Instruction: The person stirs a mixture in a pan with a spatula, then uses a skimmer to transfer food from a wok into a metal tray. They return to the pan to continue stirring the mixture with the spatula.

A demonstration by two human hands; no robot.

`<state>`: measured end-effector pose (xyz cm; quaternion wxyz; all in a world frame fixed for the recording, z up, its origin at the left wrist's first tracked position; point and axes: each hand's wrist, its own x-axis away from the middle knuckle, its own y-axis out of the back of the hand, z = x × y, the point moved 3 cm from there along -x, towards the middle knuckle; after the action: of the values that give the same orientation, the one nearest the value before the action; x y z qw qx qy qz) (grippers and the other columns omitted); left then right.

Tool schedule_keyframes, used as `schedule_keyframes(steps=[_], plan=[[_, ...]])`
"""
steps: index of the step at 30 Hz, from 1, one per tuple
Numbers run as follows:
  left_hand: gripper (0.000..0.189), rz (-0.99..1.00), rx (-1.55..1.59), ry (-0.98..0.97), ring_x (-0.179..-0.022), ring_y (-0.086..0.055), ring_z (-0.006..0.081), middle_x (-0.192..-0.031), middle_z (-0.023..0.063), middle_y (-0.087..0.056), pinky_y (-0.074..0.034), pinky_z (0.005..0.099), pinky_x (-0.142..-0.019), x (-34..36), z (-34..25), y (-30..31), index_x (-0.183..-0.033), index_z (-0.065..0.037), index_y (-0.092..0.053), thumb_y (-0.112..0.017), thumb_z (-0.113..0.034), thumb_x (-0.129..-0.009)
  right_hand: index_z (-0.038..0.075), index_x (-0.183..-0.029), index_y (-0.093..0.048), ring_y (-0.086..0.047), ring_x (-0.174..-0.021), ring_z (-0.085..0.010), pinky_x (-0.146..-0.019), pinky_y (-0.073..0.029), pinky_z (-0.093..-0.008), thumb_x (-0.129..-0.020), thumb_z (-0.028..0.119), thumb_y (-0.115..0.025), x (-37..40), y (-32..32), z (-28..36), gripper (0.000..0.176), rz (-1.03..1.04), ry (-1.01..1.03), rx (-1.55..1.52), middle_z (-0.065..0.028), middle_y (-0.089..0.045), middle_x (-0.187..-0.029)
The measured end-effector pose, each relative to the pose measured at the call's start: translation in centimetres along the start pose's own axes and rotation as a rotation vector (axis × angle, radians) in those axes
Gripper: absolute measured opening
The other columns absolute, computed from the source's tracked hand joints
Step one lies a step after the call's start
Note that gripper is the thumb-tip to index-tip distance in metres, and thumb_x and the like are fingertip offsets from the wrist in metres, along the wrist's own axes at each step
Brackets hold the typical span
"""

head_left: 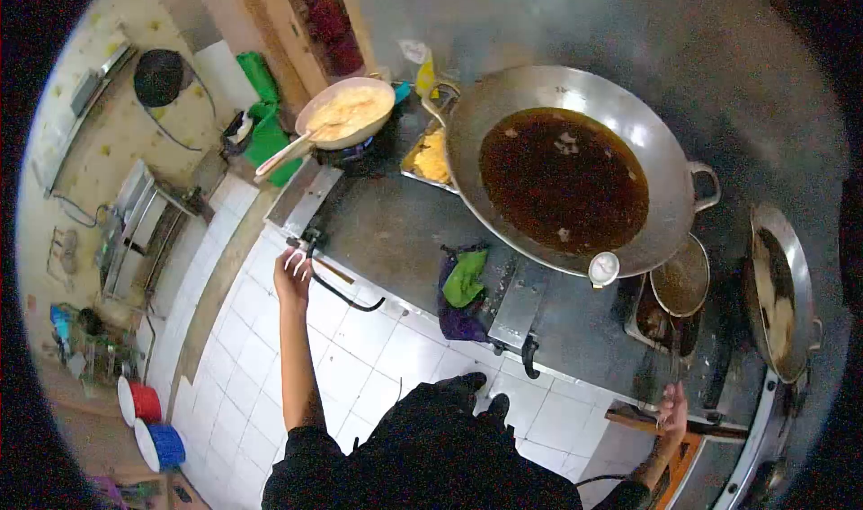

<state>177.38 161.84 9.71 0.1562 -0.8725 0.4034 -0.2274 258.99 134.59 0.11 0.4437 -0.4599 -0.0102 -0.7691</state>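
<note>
My left hand (293,274) is raised at the stove's left front corner, fingers apart, close to a black burner valve (310,240). At the right, my right hand (671,411) has its fingers curled at the lower end of a long-handled wire strainer (680,281); the grip is small and blurred. The strainer's round basket sits over a dark tray (636,323). Beside it stands a large wok (661,173) of dark brown oil (557,182), with a few pale bits floating. A small white-topped item (604,267) is at the wok's front rim.
A pan (310,115) of pale batter with a utensil stands at the back left. A tray of yellow food (431,158) lies beside the wok. Green and dark cloths (464,281) hang over the stove's front edge. Another wok (805,303) stands far right. White tiles cover the floor.
</note>
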Motion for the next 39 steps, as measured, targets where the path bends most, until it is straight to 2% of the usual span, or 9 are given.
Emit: schedule_keyframes(steps=[5, 8, 12, 16, 18, 20, 28, 35, 39], plan=[[0.025, -0.220, -0.133, -0.035, -0.070, -0.053, 0.0169, -0.079, 0.0021, -0.052, -0.042, 0.0268, -0.058, 6.3, 0.9, 6.2, -0.092, -0.010, -0.055, -0.051, -0.031, -0.079, 0.014, -0.070, -0.046, -0.027, -0.031, -0.0051, -0.026, -0.017, -0.0212, -0.086, 0.047, -0.039, 3.2, 0.3, 2.8, 0.038, 0.167, -0.055, 0.044, 0.0058, -0.034, -0.043], [0.021, -0.204, -0.652, -0.322, -0.070, -0.051, 0.0110, -0.077, 0.0013, -0.051, -0.038, 0.0227, -0.056, 7.0, 0.0, 8.4, -0.088, -0.009, -0.056, -0.051, -0.028, -0.082, 0.011, -0.064, -0.041, -0.022, -0.029, -0.0073, -0.029, -0.015, -0.0237, -0.082, 0.052, -0.043, 5.6, -1.2, 4.1, 0.044, -0.478, 0.310, 0.316, 0.0028, -0.033, -0.043], [0.014, -0.065, -0.956, -0.779, -0.075, -0.049, 0.0168, -0.082, 0.0084, -0.053, -0.041, 0.0279, -0.066, 3.3, -4.0, 3.3, -0.083, -0.002, -0.056, -0.055, -0.016, -0.079, 0.010, -0.061, -0.040, -0.027, -0.035, -0.0113, -0.035, -0.022, -0.0261, -0.082, 0.053, -0.042, 5.0, -0.5, 4.5, 0.048, -0.459, 0.319, 0.586, -0.0008, -0.037, -0.049], [0.033, -0.024, -1.448, -1.164, -0.086, -0.048, 0.0296, -0.094, 0.0150, -0.051, -0.039, 0.0390, -0.076, -4.2, -7.3, -1.2, -0.099, -0.004, -0.052, -0.061, -0.015, -0.069, 0.004, -0.061, -0.036, -0.033, -0.049, -0.0197, -0.049, -0.029, -0.0338, -0.084, 0.053, -0.037, 3.1, 1.4, 3.6, 0.054, -0.674, 1.032, 1.228, -0.0078, -0.037, -0.056], [0.042, -0.056, -1.586, -1.179, -0.093, -0.046, 0.0314, -0.101, 0.0161, -0.049, -0.039, 0.0391, -0.079, -6.0, -9.0, -4.2, -0.106, -0.006, -0.047, -0.062, -0.017, -0.069, 0.002, -0.062, -0.035, -0.033, -0.053, -0.0216, -0.054, -0.029, -0.0363, -0.086, 0.052, -0.035, 5.4, -3.2, 3.4, 0.055, -0.787, 1.050, 1.419, -0.0097, -0.036, -0.057], [0.051, -0.082, -1.723, -1.197, -0.099, -0.044, 0.0332, -0.108, 0.0173, -0.047, -0.038, 0.0393, -0.082, -8.7, -10.0, -6.1, -0.114, -0.007, -0.043, -0.063, -0.018, -0.069, -0.003, -0.124, -0.032, -0.038, -0.064, -0.0285, -0.066, -0.035, -0.0394, -0.087, 0.022, -0.042, 6.4, -6.4, 2.7, 0.046, -0.808, 0.648, 1.278, -0.0155, -0.043, -0.072], [0.056, -0.021, -1.891, -1.149, -0.108, -0.042, 0.0318, -0.114, 0.0159, -0.046, -0.034, 0.0514, -0.085, -22.1, -10.6, -10.4, -0.126, -0.017, -0.033, -0.056, -0.031, -0.076, -0.007, -0.068, -0.040, -0.033, -0.057, -0.0230, -0.058, -0.033, -0.0365, -0.087, 0.047, -0.036, 8.2, -10.9, 0.4, 0.057, -0.996, 0.886, 1.237, -0.0123, -0.037, -0.060], [0.039, 0.080, -1.960, -0.975, -0.093, -0.052, 0.0321, -0.101, 0.0154, -0.052, -0.038, 0.0505, -0.077, -24.9, -10.7, -10.2, -0.108, -0.009, -0.045, -0.055, -0.029, -0.077, -0.007, -0.106, -0.050, -0.046, -0.064, -0.0374, -0.065, -0.036, -0.0446, -0.090, 0.038, -0.030, 8.8, -9.8, -1.0, 0.052, -0.904, 0.888, 1.628, -0.0276, -0.052, -0.073], [0.043, 0.122, -1.861, -0.911, -0.092, -0.053, 0.0342, -0.100, 0.0162, -0.052, -0.038, 0.0511, -0.076, -24.7, -11.4, -9.8, -0.107, -0.011, -0.045, -0.057, -0.035, -0.074, -0.009, -0.087, -0.054, -0.049, -0.058, -0.0350, -0.057, -0.038, -0.0416, -0.089, 0.038, -0.037, 8.5, -11.5, -0.8, 0.050, -1.050, 0.615, 1.268, -0.0239, -0.053, -0.069]])
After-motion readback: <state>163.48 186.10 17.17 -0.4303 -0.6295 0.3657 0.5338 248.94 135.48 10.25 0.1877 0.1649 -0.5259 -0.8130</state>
